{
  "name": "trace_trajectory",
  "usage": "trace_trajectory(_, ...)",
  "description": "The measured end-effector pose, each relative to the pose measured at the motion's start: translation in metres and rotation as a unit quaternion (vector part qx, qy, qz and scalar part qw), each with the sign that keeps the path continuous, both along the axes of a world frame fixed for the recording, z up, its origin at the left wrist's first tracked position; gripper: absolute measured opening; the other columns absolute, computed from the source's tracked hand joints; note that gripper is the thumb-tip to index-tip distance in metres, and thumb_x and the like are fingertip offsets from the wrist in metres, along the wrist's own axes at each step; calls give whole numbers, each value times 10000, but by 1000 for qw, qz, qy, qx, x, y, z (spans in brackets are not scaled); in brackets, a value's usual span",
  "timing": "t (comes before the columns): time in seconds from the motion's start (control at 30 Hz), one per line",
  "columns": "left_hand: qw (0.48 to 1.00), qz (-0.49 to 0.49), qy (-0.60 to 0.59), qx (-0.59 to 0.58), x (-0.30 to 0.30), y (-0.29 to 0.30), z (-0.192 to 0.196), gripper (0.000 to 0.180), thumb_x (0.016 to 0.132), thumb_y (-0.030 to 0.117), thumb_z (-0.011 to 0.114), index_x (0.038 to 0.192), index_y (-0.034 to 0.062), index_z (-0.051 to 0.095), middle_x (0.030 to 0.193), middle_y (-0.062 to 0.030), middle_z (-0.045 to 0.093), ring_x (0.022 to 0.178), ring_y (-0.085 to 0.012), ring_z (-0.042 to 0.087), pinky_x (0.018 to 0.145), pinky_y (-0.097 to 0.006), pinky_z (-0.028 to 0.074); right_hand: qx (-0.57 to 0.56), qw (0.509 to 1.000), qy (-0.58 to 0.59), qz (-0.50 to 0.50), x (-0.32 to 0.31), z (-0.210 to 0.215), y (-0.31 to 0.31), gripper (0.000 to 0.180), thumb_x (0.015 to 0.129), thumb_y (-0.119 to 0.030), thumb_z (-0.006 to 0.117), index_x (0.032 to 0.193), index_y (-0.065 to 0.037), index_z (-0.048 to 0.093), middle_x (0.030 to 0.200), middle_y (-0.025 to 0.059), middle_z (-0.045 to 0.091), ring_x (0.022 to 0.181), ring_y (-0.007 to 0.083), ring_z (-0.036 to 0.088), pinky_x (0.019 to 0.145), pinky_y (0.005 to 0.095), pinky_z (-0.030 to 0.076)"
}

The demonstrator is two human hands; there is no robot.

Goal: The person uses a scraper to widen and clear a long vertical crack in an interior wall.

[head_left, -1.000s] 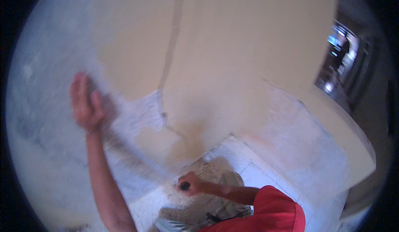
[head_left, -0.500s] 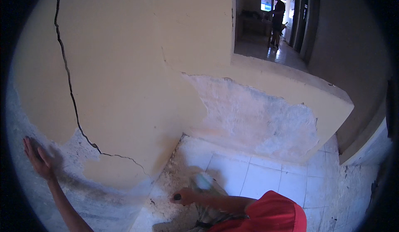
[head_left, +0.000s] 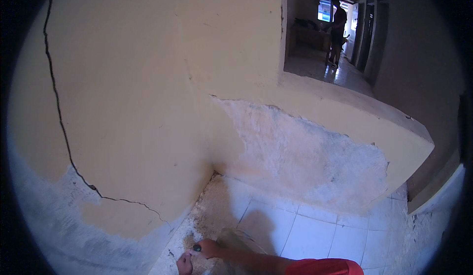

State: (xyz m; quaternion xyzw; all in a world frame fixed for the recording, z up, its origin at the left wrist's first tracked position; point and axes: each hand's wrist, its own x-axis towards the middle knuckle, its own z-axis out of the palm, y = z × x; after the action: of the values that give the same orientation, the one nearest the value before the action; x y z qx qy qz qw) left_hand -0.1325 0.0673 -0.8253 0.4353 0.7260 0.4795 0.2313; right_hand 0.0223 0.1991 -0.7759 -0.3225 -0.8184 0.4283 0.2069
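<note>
Toward seven o'clock, the lower edge cuts off the left hand at the wrist, its finger grip too small to make out, while the right hand's fist hides all but the end of a dark round-ended object. At five o'clock the same edge crops the red sleeve. Between one and two o'clock, a distant person is too dark and small for detail.
</note>
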Motion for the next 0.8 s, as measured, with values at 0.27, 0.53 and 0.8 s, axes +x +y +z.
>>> trace_trajectory(0.27,956,-46,-43,-288,63,60,62,394,843,335,690,1092,38,622,988,-177,649,880,-130,582,787,-375,495,-128,990,58,25,-11,-2,-29,523,826,-583,582,795,-66,653,743,177,653,730,375,639,684,443,501)
trace_trajectory(0.53,944,-32,-39,-327,80,66,68,396,837,357,691,1056,34,626,958,-170,651,854,-136,590,770,-370,497,-144,989,26,-9,-2,13,-48,466,762,-545,643,810,-82,637,734,151,651,698,322,633,652,444,485)
trace_trajectory(0.8,941,-41,-45,-332,94,47,76,401,832,379,692,1021,30,630,929,-162,654,829,-142,598,752,-365,500,-219,967,103,-80,9,29,-26,473,651,-516,724,864,-98,659,789,161,675,724,316,649,670,430,506)
